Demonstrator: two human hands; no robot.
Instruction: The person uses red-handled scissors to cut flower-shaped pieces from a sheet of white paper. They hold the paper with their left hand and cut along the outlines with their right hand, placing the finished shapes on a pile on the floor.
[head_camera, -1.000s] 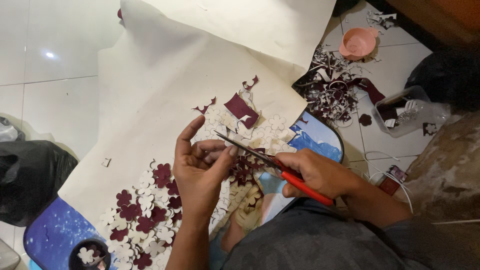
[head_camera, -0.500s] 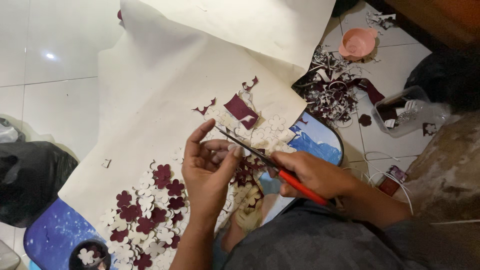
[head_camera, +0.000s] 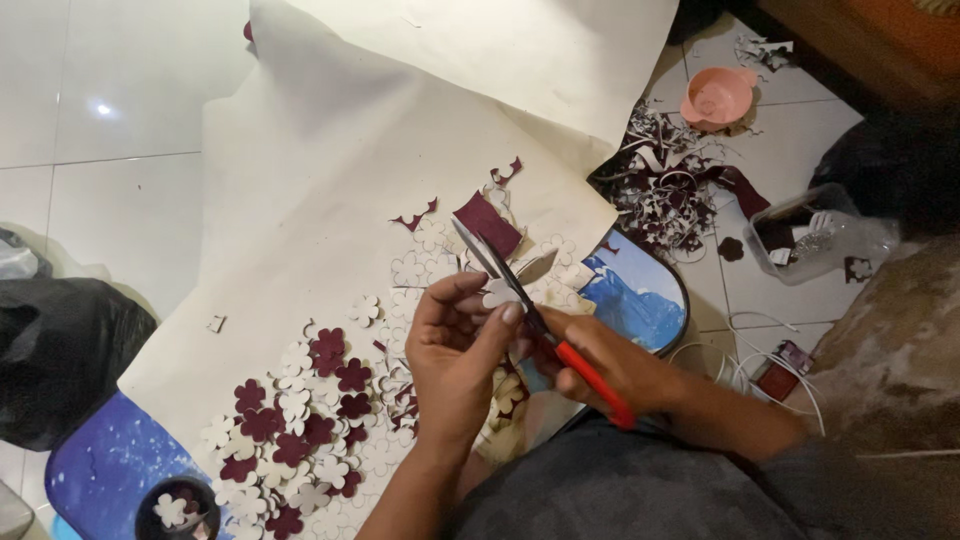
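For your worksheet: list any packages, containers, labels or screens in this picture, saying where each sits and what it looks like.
Clear plastic tub: floor, right; boxy, holds dark scraps.
Pink bowl: floor, upper right; round.
Black bag: far left; crumpled.
Small dark round cup: bottom left, holds pale flower cutouts.
No screens or labels.

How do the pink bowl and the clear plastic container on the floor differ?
The pink bowl is round, opaque and shallow; the clear plastic container is boxy and see-through. The bowl's contents cannot be made out, while the container shows dark and pale scraps inside. The bowl sits farther from the person, beyond the scrap pile; the container lies nearer, to the pile's right. Both rest on the white tiled floor, outside the paper sheet.
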